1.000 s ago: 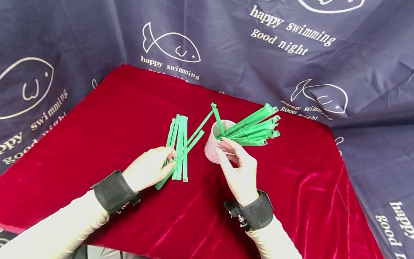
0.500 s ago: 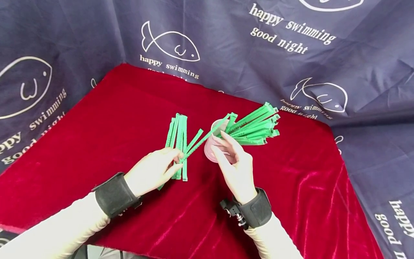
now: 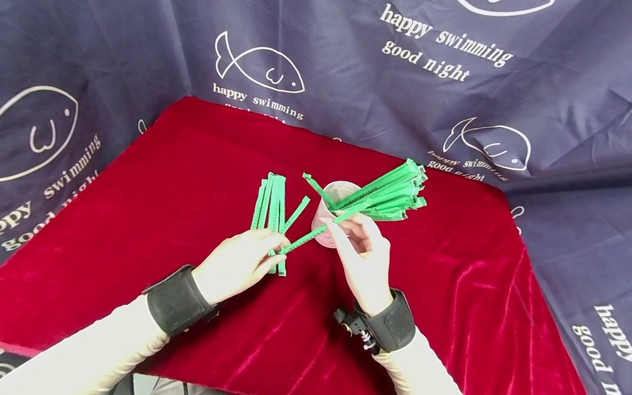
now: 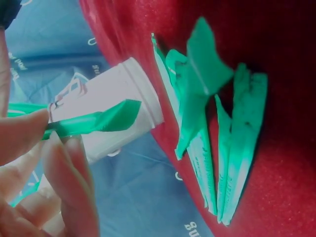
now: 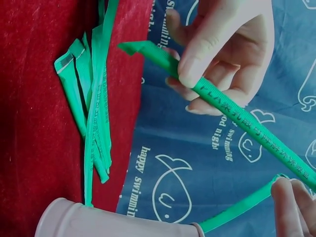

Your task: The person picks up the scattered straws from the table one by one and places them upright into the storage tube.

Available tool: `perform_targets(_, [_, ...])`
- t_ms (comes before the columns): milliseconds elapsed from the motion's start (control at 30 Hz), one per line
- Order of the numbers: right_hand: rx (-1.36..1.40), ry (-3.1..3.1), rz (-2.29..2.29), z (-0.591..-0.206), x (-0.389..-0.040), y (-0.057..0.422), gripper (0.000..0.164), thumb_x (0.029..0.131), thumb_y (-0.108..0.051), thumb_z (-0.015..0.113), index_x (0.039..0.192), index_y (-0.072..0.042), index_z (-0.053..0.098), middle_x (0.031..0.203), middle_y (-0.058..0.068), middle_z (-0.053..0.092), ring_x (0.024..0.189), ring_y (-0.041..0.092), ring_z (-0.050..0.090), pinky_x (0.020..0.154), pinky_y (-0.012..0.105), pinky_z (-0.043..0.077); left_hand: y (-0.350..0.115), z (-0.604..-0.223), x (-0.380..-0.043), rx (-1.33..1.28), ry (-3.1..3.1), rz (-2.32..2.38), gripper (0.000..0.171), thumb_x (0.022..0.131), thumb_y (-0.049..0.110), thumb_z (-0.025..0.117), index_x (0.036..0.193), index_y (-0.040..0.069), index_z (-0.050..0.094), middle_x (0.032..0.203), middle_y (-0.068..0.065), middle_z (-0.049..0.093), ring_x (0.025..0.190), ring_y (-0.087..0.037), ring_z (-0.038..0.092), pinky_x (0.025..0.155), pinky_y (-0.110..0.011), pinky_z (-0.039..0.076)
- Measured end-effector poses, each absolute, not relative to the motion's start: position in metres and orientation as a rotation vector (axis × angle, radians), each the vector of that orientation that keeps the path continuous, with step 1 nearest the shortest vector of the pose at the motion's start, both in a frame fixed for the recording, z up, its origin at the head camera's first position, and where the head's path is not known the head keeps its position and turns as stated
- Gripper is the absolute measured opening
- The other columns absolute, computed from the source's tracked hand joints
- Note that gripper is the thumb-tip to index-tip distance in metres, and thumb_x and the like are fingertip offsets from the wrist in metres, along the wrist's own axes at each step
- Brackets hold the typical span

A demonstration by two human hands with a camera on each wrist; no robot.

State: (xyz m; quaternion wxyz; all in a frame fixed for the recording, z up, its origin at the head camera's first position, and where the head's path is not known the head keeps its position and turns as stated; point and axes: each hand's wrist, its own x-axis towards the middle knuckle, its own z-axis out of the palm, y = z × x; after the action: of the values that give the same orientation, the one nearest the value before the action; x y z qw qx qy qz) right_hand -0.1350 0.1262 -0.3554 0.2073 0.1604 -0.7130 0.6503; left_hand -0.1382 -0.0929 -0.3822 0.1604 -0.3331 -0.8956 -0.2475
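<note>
My left hand (image 3: 242, 260) pinches a green paper-wrapped straw (image 3: 306, 238) near its lower end. The right wrist view shows dark printing along this wrapper (image 5: 247, 123). The straw slants up to the right, over a pale pink cup (image 3: 323, 233). Next to the cup is my right hand (image 3: 362, 249), thumb and fingers parted, with the straw passing across them. Many wrapped straws (image 3: 390, 192) lean out of the cup to the right. One straw (image 3: 318, 187) tilts out leftward. Under and beyond my left hand lie several loose straws (image 3: 269, 206). The held straw hides part of the cup's rim.
Red velvet cloth (image 3: 187, 175) covers the table. Behind it hangs a dark blue curtain (image 3: 340, 66) printed with white fish and lettering. A black band (image 3: 180, 299) is strapped round the left wrist, and another (image 3: 390, 323) round the right.
The straw in my left hand has come down and right, its far end now over the cup near my right fingers. The short leaning straw now tips left out of the cup.
</note>
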Motion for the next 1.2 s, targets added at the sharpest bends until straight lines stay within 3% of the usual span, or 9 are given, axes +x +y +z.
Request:
perform_targets(167, [0.533,-1.895,1.851,-0.354,-0.133,0.126,0.018,0.082,0.019,0.063,0.100,0.016,0.058,0.089,-0.010,0.074,0.074,0.014,0.072,0.073,0.028,0.059,-0.094,-0.383,-0.139,-0.930,-2.600,-0.742,0.023,0.085,0.013,0.076,0.105,0.014,0.065,0.087,0.003,0.066,0.079,-0.012,0.061,0.071,-0.030,0.055])
perform_targets(300, [0.554,-1.855,1.817,-0.350,-0.132,0.126,0.018,0.082,0.019,0.063,0.099,0.018,0.057,0.089,-0.009,0.074,0.076,0.008,0.069,0.073,0.023,0.058,-0.095,-0.387,-0.143,-0.890,-2.652,-0.780,0.029,0.084,0.012,0.076,0.109,0.011,0.063,0.088,0.002,0.068,0.078,-0.014,0.063,0.071,-0.032,0.055])
perform_targets(433, [0.537,-1.762,1.808,-0.348,-0.132,0.128,0.019,0.085,0.011,0.066,0.098,0.019,0.054,0.087,-0.009,0.071,0.077,0.004,0.066,0.071,0.020,0.056,-0.101,-0.395,-0.147,-0.852,-2.685,-0.705,0.034,0.083,0.010,0.077,0.113,0.006,0.062,0.091,-0.006,0.067,0.082,-0.019,0.063,0.075,-0.036,0.056])
perform_targets(533, [0.494,-1.693,1.789,-0.345,-0.132,0.129,0.015,0.087,0.005,0.068,0.096,0.012,0.057,0.087,-0.008,0.070,0.075,0.006,0.066,0.072,0.021,0.056,-0.107,-0.403,-0.149,-0.890,-2.667,-0.597,0.036,0.080,0.010,0.080,0.111,0.002,0.063,0.092,-0.010,0.064,0.082,-0.024,0.062,0.076,-0.037,0.056])
perform_targets(667, [0.418,-1.566,1.765,-0.341,-0.133,0.130,0.013,0.088,0.005,0.067,0.098,-0.001,0.061,0.089,-0.004,0.071,0.072,0.011,0.069,0.069,0.027,0.059,-0.112,-0.408,-0.150,-0.937,-2.689,-0.526,0.039,0.075,0.013,0.085,0.106,-0.002,0.066,0.092,-0.013,0.062,0.079,-0.026,0.062,0.075,-0.038,0.056])
perform_targets(967, [0.403,-1.284,1.701,-0.336,-0.135,0.133,0.019,0.091,0.009,0.060,0.106,0.009,0.047,0.096,0.015,0.066,0.074,0.025,0.069,0.068,0.038,0.061,-0.114,-0.410,-0.151,-0.903,-2.779,-0.563,0.032,0.073,0.006,0.084,0.098,-0.003,0.066,0.089,-0.013,0.065,0.082,-0.028,0.064,0.074,-0.040,0.056])
perform_targets(1200, [0.367,-1.168,1.653,-0.336,-0.138,0.138,0.023,0.090,0.011,0.058,0.107,0.009,0.043,0.094,0.019,0.064,0.079,0.029,0.068,0.071,0.041,0.061,-0.115,-0.410,-0.150,-0.855,-2.793,-0.561,0.029,0.073,0.005,0.083,0.096,0.001,0.066,0.083,-0.007,0.067,0.073,-0.024,0.063,0.068,-0.038,0.055])
